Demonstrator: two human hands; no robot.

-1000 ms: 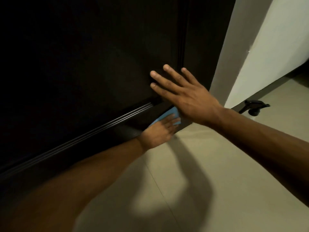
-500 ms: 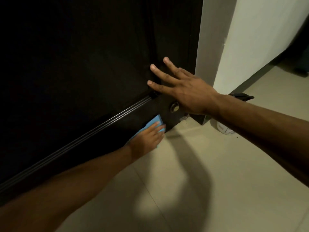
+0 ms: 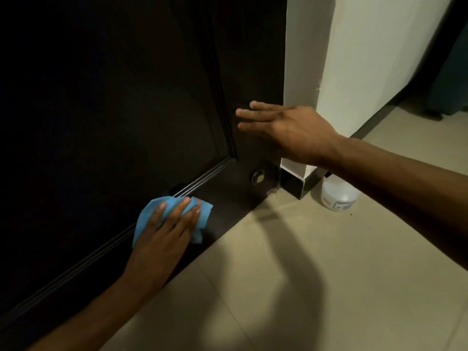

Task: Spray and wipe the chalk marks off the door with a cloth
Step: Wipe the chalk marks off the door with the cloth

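Head view, dim light. The dark door (image 3: 114,97) fills the left and centre of the frame, with a ribbed moulding running from lower left up to the centre, then turning vertical.

Left hand (image 3: 162,239): lower left of centre, palm flat against the bottom rail of the door, fingers (image 3: 177,214) straight and slightly spread. It presses a blue cloth (image 3: 152,211) onto the door surface; the cloth is crumpled, its edges showing above and to the right of the fingertips, just under the ribbed moulding. No curl of the fingers round the cloth is visible.

Right hand (image 3: 291,130): centre right of the frame, fingers extended and close together, somewhat blurred, holding nothing. It lies in front of the door's right stile; whether the fingertips touch the wood cannot be told.

No chalk marks can be made out on the door in this light.

A small round metal fitting (image 3: 257,176) sits on the bottom rail near the door's lower right corner, well to the right of the cloth. A white plastic bottle (image 3: 339,196) with a label stands on the tiled floor (image 3: 278,287) at centre right, beside the dark skirting of the white wall corner (image 3: 304,59); its top is hidden behind the right forearm. The arms' shadow falls on the floor at lower centre.
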